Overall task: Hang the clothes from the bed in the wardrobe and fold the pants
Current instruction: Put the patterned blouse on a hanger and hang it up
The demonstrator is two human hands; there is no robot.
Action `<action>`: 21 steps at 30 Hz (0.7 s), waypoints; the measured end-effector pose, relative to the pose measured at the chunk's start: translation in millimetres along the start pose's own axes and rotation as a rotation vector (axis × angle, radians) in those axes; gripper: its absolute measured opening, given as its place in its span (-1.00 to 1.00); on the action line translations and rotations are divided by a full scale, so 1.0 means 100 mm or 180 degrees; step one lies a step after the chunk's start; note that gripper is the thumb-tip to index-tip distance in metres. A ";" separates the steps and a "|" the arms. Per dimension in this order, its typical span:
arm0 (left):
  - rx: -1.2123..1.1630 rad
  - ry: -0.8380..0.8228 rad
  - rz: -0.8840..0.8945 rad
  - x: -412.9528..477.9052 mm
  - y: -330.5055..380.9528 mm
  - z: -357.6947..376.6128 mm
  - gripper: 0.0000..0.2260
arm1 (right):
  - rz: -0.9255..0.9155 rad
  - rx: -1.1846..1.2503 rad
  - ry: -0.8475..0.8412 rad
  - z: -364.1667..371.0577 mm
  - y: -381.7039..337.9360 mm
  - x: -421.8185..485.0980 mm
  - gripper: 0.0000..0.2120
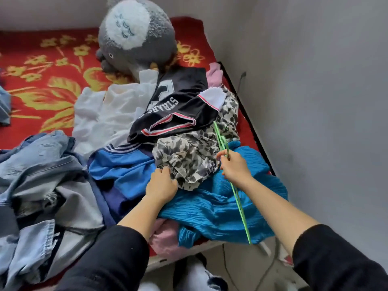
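Observation:
A heap of clothes lies on the bed (pixel 42 59). On top is a black sports jersey (pixel 178 101) with white lettering, over a black-and-white patterned garment (pixel 189 156). Below these lie a white shirt (pixel 105 114), a blue top (pixel 123 166) and a teal crinkled garment (pixel 210 208). Several denim pants (pixel 37 177) are piled at the left. My left hand (pixel 161 183) grips the lower edge of the patterned garment. My right hand (pixel 235 166) holds thin green hangers (pixel 239 198) edge-on beside that garment.
A large grey plush toy (pixel 136 34) sits at the head of the bed on the red floral cover. A grey wall (pixel 315 101) runs close along the bed's right side. A pink cloth (pixel 165 238) hangs at the bed's near edge. A cable (pixel 266 271) trails over the floor.

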State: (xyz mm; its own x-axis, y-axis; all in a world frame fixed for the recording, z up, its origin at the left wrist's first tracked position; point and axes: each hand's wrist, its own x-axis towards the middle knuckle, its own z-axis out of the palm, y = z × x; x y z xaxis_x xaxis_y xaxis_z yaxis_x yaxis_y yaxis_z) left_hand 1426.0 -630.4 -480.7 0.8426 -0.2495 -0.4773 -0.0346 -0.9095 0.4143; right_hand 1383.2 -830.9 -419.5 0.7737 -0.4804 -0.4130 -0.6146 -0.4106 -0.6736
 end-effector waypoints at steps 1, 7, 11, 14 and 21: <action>-0.0022 0.0010 -0.0012 0.10 0.04 0.04 -0.66 | -0.0047 -0.0087 -0.0047 0.02 0.02 0.14 -0.77; 0.1159 0.0279 0.0823 0.61 0.10 0.23 -0.39 | -0.0091 -0.0551 -0.0517 0.32 0.40 0.64 -0.78; 0.2025 -0.0067 0.1226 0.90 0.10 0.20 -0.49 | -0.0051 -0.0510 -0.0764 0.47 0.63 0.75 -0.78; 0.2145 -0.0223 0.1374 0.99 0.07 0.10 -0.69 | 0.0035 -0.0529 -0.0876 0.55 0.68 0.76 -0.71; 0.0722 0.0463 0.2424 0.74 0.04 -0.28 -0.89 | 0.0004 -0.0415 -0.1226 0.74 0.51 0.67 -0.44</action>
State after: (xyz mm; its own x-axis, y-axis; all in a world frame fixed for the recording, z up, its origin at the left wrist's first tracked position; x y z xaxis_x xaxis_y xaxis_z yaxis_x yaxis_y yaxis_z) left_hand 1503.1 -643.5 -492.8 0.6048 -0.7962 -0.0153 -0.7224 -0.5566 0.4103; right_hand 1415.2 -827.4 -526.9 0.7588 -0.1656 -0.6300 -0.6108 -0.5169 -0.5998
